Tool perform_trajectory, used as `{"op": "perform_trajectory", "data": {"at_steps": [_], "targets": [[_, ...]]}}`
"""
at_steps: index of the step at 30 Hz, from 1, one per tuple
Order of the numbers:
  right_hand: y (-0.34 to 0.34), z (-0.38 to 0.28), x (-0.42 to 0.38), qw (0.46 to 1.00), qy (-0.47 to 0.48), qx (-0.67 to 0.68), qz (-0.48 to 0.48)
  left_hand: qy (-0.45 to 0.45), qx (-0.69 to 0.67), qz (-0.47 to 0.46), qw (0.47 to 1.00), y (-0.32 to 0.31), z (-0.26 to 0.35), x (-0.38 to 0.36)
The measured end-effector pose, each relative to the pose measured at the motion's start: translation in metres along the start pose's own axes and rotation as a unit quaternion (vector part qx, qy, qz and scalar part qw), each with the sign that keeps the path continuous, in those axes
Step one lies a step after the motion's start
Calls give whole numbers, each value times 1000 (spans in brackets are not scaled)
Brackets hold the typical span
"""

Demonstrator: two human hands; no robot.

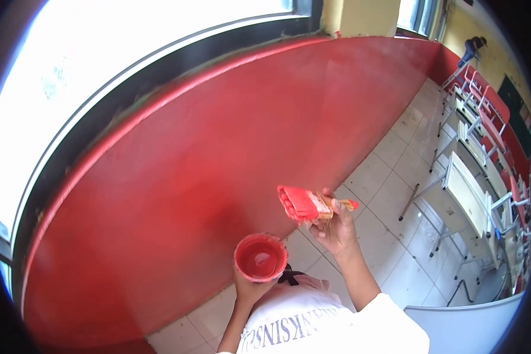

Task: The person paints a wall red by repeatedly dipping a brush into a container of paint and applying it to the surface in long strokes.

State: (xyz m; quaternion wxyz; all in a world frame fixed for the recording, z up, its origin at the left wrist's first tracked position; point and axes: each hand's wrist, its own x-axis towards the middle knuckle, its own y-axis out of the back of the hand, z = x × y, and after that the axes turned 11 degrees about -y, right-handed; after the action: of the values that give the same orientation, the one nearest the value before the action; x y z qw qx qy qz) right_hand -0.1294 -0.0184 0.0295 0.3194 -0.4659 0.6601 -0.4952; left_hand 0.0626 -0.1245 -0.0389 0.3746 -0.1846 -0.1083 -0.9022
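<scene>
My right hand [335, 227] is closed around the handle of a wide paintbrush [304, 203], whose bristles are coated in red and point left. The brush is in the air, in front of the red wall [218, 153]. Lower and to the left, my left hand [251, 287] grips a small round cup of red paint [261, 257] from below and the side. Its mouth faces up, and red coats the inside walls. Most fingers of my left hand are hidden behind the cup.
A window with a dark frame [159, 76] runs above the wall's red ledge. Desks [460, 194] with red chairs [494, 121] stacked on them line the right side of the tiled floor [389, 177]. Far back, a person [471, 50] is up on a ladder. A pale curved surface [472, 324] is at lower right.
</scene>
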Motion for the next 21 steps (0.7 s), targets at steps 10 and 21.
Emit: {"op": "perform_trajectory", "data": {"at_steps": [10,21], "targets": [[-22,-74,77,929,340,-135,52,-25,36,46,998,12,-39,39],[-36,-90,149,873,472,-110,45,68,139,76,985,7,-60,63]]}}
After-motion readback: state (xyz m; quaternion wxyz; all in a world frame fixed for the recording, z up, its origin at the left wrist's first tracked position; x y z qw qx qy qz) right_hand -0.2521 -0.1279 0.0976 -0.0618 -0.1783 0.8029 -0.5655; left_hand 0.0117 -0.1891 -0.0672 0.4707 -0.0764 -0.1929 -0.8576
